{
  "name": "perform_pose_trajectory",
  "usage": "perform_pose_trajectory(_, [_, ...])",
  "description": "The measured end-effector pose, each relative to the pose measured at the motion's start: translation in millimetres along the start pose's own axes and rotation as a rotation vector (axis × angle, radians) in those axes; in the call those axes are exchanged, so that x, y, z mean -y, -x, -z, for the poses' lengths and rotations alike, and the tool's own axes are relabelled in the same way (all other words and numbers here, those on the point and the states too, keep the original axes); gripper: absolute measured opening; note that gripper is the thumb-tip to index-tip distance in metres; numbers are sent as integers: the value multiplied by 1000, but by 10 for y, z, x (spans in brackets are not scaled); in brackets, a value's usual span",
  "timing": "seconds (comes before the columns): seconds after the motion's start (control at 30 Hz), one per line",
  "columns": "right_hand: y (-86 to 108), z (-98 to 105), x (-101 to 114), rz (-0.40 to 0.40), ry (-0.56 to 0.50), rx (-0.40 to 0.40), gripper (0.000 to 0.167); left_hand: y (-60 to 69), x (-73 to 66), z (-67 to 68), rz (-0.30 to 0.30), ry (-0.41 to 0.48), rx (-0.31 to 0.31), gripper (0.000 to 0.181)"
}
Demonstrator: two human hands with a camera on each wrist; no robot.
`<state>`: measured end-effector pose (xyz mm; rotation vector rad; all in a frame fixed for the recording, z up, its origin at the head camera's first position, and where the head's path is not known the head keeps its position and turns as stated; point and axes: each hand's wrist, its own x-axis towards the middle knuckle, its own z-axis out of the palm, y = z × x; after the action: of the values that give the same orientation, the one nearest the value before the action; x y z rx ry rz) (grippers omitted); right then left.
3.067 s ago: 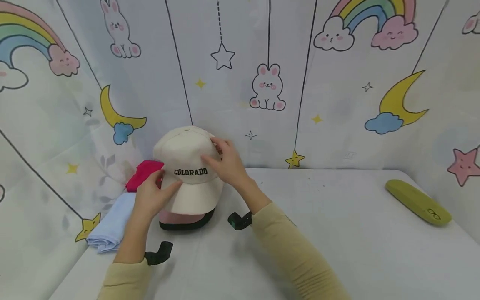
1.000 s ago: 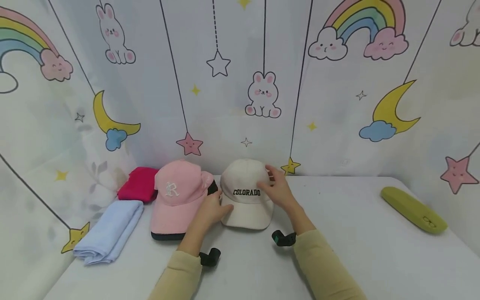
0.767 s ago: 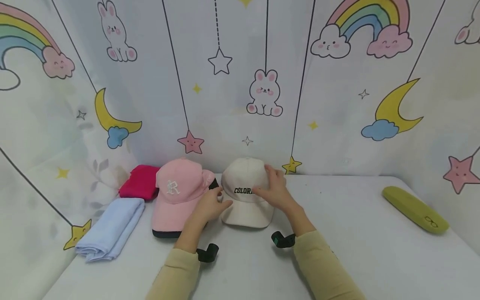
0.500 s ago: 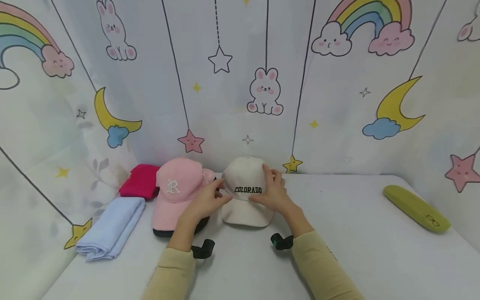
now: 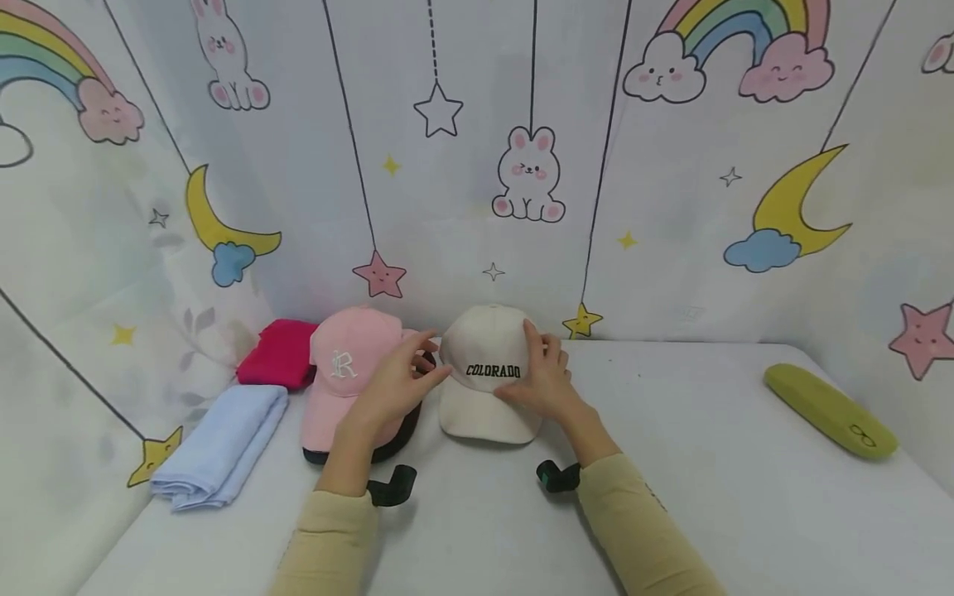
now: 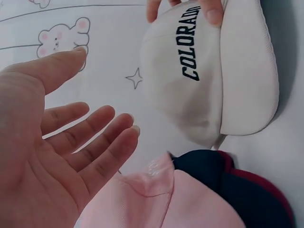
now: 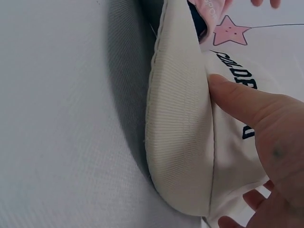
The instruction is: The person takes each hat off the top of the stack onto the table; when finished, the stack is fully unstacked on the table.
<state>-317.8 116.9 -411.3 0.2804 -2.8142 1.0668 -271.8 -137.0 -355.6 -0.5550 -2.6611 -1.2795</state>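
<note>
An off-white baseball cap (image 5: 484, 343) lettered "COLORADO" sits upright at the back middle of the table, brim forward. My right hand (image 5: 550, 379) holds its right side, thumb on the front by the brim seam and fingers round the side; the right wrist view shows that thumb on the crown. My left hand (image 5: 387, 393) hovers left of this cap, fingers loosely spread and holding nothing, partly covering a pink cap (image 5: 361, 335) with a white R. In the left wrist view a navy cap (image 6: 247, 194) with a dark red edge shows beneath the pink one.
A folded light blue cloth (image 5: 224, 443) and a folded crimson cloth (image 5: 277, 354) lie left of the caps. A green glasses case (image 5: 829, 410) lies at the table's right. Behind stands a printed curtain (image 5: 462, 207), close to the caps.
The off-white cap was lifted off the pink cap and set to its right. My left hand has since drawn away leftward; my right hand has stayed at the cap, its thumb shifting lower.
</note>
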Motion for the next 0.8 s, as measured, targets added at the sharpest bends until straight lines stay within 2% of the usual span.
perform_pose_trajectory(0.13, [-2, 0, -37, -1, 11, -15, 124, 31, -26, 66, -6, 24, -37, 66])
perform_pose_trajectory(0.33, [-23, -3, -71, 14, 7, -22, 122, 100, -45, 210, 22, 41, -87, 66])
perform_pose_trajectory(0.5, [-38, 10, -49, 28, 0, -20, 119, 145, -53, 324, 6, 33, -135, 68])
perform_pose_trajectory(0.67, [-81, 1, -73, 35, 22, -28, 118, 251, -52, 432, -1, 36, -181, 71])
perform_pose_trajectory(0.8, [-121, -30, -103, 45, 27, -56, 118, 356, 13, 527, -3, 23, -202, 75])
